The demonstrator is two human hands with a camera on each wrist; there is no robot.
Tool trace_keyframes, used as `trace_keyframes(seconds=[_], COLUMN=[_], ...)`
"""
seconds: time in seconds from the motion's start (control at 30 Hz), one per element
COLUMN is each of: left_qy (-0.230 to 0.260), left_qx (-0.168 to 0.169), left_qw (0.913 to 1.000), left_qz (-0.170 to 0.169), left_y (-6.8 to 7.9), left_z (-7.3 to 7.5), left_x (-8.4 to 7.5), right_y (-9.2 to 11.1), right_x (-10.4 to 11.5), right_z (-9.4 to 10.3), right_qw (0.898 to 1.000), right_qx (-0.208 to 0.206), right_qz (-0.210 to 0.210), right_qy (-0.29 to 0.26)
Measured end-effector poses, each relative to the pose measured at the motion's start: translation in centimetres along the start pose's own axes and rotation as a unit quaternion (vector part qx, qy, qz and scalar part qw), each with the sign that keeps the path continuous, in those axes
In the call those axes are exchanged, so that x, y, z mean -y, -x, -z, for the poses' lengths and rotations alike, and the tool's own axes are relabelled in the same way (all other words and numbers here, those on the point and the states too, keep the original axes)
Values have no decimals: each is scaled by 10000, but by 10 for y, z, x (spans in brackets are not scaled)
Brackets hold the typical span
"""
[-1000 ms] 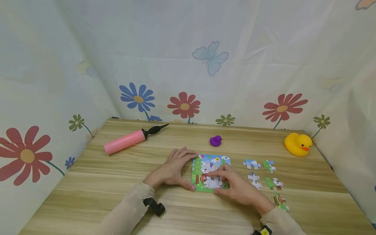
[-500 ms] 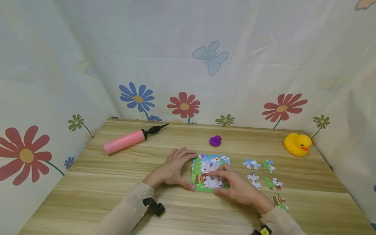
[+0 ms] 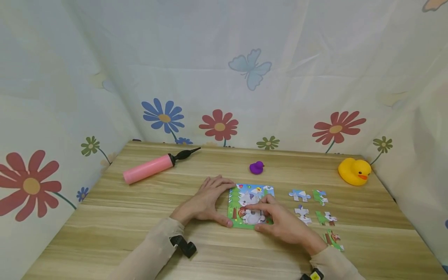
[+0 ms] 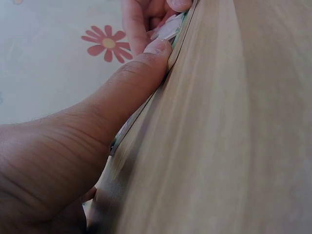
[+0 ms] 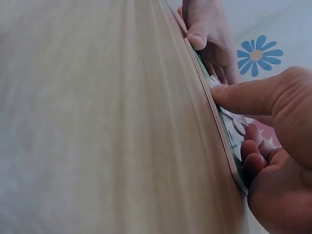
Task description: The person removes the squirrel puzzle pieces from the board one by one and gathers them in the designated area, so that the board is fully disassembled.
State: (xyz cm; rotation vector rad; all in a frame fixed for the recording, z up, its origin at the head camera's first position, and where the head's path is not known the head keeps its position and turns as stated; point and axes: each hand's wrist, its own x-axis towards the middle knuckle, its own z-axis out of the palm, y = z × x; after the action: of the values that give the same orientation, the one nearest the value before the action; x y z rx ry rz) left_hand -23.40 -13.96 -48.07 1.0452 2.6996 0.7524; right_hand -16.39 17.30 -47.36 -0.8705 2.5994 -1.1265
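In the head view, a square picture puzzle point(image 3: 236, 198) with a cartoon animal and green trees lies flat on the wooden table. My left hand point(image 3: 206, 202) spreads along its left side, thumb at the lower corner and fingers at the upper one. Bent over the picture, my right hand point(image 3: 280, 219) has its index fingertip near the middle and its thumb at the bottom edge. Between them is a pale puzzle piece point(image 4: 168, 28), which looks slightly raised in the left wrist view. The right palm hides the picture's right part.
Several loose puzzle pieces point(image 3: 303, 214) lie right of the board, partly beside my right wrist. A purple duck point(image 3: 257, 168) sits behind it. A yellow duck point(image 3: 354, 171) stands at the back right, and a pink hand pump point(image 3: 149, 168) lies back left.
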Motion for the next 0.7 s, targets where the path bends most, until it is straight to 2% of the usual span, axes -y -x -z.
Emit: trace_keyframes(seconds=[0.7], left_qy=[18], left_qx=[-14], left_qw=[10000], left_qz=[26], left_y=[1], left_z=[-1], left_x=[0], right_y=[-1], right_x=[7], right_z=[2], right_qw=[9993], right_qx=[131], right_qz=[36], right_qy=[338])
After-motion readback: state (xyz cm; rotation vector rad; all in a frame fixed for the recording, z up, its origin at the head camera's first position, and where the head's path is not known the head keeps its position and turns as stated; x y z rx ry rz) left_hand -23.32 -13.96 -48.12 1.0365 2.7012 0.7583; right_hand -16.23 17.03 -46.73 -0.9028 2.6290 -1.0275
